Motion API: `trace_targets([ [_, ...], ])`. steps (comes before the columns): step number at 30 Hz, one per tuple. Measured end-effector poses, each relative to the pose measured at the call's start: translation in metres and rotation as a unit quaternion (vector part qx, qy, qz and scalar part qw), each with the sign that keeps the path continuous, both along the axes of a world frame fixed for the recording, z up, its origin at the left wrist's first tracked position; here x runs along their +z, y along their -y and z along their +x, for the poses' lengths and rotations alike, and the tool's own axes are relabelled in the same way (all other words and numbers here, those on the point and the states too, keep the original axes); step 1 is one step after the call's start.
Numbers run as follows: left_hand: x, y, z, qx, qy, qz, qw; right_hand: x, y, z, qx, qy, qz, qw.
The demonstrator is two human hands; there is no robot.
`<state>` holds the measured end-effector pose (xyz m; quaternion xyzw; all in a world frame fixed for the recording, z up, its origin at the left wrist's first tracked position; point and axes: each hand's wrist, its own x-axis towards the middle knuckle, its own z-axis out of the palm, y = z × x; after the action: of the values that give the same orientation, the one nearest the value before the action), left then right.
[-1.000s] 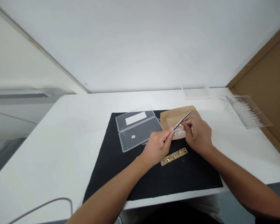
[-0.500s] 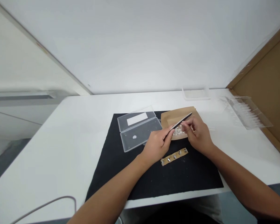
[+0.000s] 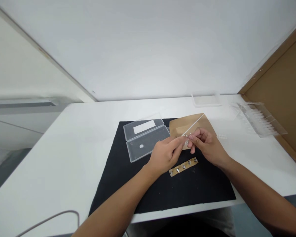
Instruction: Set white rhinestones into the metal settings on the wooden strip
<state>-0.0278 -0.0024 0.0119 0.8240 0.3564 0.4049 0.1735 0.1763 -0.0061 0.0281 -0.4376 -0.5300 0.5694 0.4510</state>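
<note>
My left hand [image 3: 167,152] is closed, thumb against fingers, on the lower end of a thin strip [image 3: 194,124]. The strip slants up to the right and shows a narrow white edge. Close beside the left fingertips, my right hand [image 3: 205,143] is pinched, thumb to forefinger; what sits in the pinch is too small to make out. Below both hands lies a brown paper [image 3: 179,126] with small white pieces [image 3: 186,142] on it, partly hidden by the fingers. Nearer to me, a short tan strip [image 3: 184,167] carries several shiny metal studs.
An open clear plastic case [image 3: 140,152] with a white label lies left on the black mat [image 3: 118,184]. A clear tray [image 3: 207,100] stands at the back. Clear plastic packaging [image 3: 262,120] lies right, beside a brown board [image 3: 283,85]. A cable [image 3: 51,215] runs at front left.
The strip has turned so its dark face no longer shows, only a white edge. My right hand has slid down along it toward the left fingertips.
</note>
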Motion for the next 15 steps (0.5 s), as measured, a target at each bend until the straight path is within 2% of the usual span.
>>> trace_targets([
  [4,-0.0023,-0.0002,0.0011,0.032,0.009,0.002,0.999,0.0021,0.0009,0.0010,0.024,0.012,0.004,1.000],
  [10,-0.0036,-0.0029,0.0008,-0.002,0.028,0.047,0.999,0.0046,0.0019,0.0035,0.057,-0.007,-0.022,0.998],
  [15,-0.0033,-0.0041,-0.0018,0.003,0.021,0.084,0.996,0.0057,0.0021,0.0073,0.078,0.009,-0.023,0.997],
])
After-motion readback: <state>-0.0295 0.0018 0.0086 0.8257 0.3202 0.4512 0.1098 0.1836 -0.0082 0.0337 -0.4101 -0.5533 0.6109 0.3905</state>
